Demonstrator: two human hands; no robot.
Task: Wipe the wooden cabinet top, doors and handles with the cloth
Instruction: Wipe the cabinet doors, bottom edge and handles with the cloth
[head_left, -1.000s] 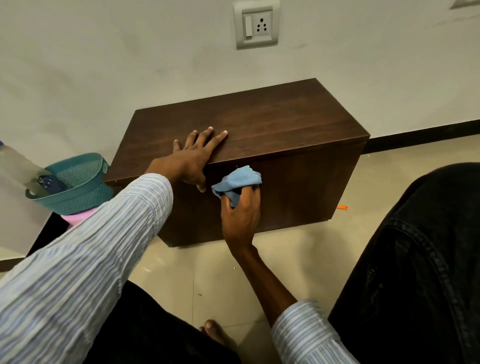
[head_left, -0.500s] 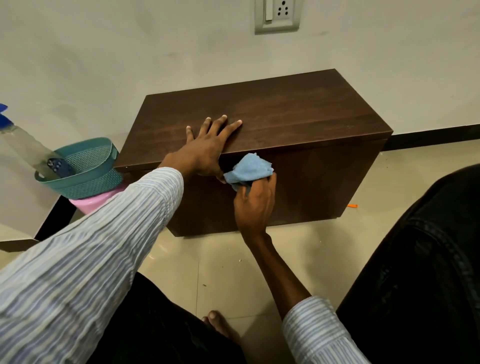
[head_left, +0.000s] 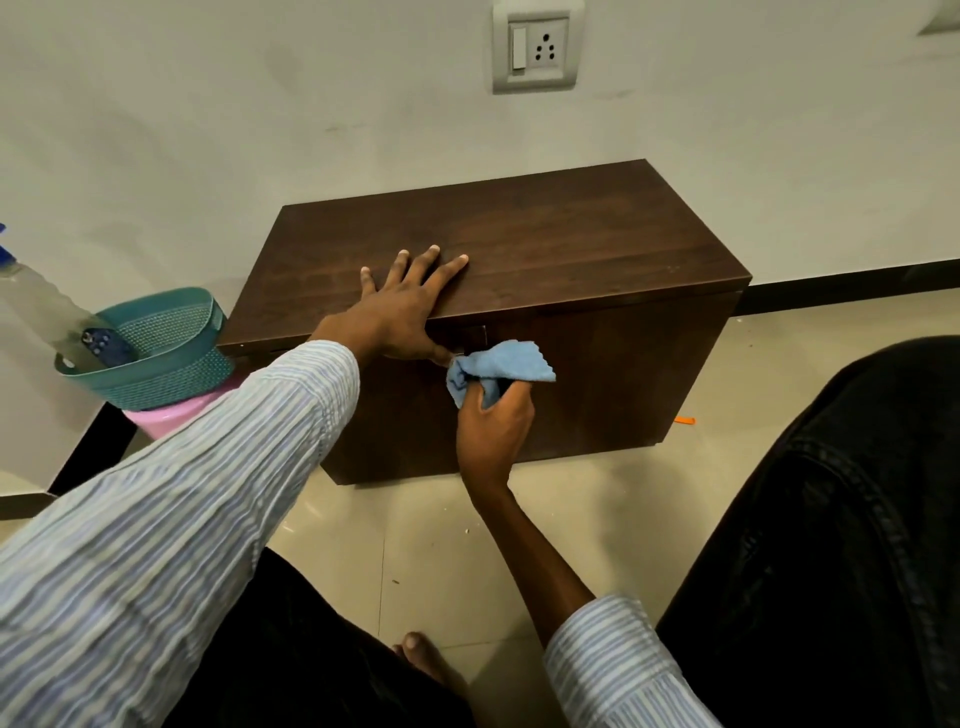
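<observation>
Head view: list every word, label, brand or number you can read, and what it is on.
None can be read.
Wall socket plate: a switch and pin holes, no lettering.
Dark object in the teal basket: pale marks, too blurred to read.
Blue cloth and wooden cabinet: no print.

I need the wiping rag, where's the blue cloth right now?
The crumpled blue cloth is bunched in the right hand, pressed against the dark wooden cabinet front, just below the left hand.
</observation>
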